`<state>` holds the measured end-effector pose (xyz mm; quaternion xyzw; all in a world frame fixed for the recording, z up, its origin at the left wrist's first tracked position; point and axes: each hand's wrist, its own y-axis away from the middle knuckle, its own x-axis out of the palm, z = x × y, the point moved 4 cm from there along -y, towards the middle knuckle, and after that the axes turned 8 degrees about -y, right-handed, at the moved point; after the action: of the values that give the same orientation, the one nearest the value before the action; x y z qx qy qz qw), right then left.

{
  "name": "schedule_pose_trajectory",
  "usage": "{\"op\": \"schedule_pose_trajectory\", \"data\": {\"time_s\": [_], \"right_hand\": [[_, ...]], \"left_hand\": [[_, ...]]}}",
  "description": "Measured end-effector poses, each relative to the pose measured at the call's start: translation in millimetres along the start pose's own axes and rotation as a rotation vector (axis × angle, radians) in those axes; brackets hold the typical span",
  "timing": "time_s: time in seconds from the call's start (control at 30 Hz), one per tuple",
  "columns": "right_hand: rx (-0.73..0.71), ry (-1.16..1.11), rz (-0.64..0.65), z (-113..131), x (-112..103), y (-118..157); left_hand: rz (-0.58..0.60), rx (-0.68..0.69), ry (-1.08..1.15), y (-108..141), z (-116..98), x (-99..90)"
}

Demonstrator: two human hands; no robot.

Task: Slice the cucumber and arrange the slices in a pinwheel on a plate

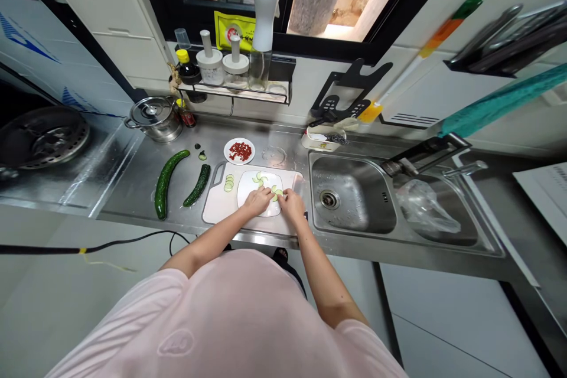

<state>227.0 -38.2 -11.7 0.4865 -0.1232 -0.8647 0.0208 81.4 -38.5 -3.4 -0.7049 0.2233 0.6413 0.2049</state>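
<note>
A white square plate (246, 182) rests on the pale cutting board (217, 204). Fanned cucumber slices (260, 178) lie at its far edge, with more slices under my fingers at its right side. My left hand (258, 201) reaches over the plate, its bunched fingertips at a green slice (276, 190). From the right, my right hand (292, 207) pinches the edge of the slices. A short row of cut cucumber rounds (229, 183) lies on the board left of the plate. The undersides of my fingers are hidden.
Left of the board lie a long cucumber (167, 183), a shorter one (197, 186) and cut ends (202, 155). Behind stand a plate of chopped red pieces (240, 152) and a steel pot (156, 118). The sink (354, 195) is at right; a condiment shelf (248, 93) hangs behind.
</note>
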Motion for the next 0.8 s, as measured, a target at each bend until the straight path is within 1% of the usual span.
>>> {"op": "schedule_pose_trajectory", "data": {"time_s": [0.23, 0.33, 0.47, 0.63, 0.73, 0.8], "right_hand": [[-0.002, -0.018, -0.021, -0.3, 0.5, 0.3], [0.004, -0.034, -0.041, 0.2, 0.3, 1.1], [-0.013, -0.075, -0.137, 3.8, -3.7, 7.0], [-0.127, -0.175, -0.252, 14.3, -9.4, 21.6], [-0.182, -0.231, -0.272, 19.7, -11.3, 29.9], [-0.207, -0.261, -0.273, 21.9, -11.9, 34.3]], "left_hand": [[0.009, -0.029, 0.046, -0.3, -0.1, -1.9], [-0.010, -0.054, 0.082, 2.4, 0.9, -3.7], [-0.108, -0.113, 0.161, 12.2, 2.6, -7.6], [-0.277, -0.188, 0.279, 34.9, 7.7, -16.9], [-0.363, -0.270, 0.329, 51.5, 17.5, -21.1], [-0.408, -0.348, 0.347, 62.8, 28.1, -21.6]]}}
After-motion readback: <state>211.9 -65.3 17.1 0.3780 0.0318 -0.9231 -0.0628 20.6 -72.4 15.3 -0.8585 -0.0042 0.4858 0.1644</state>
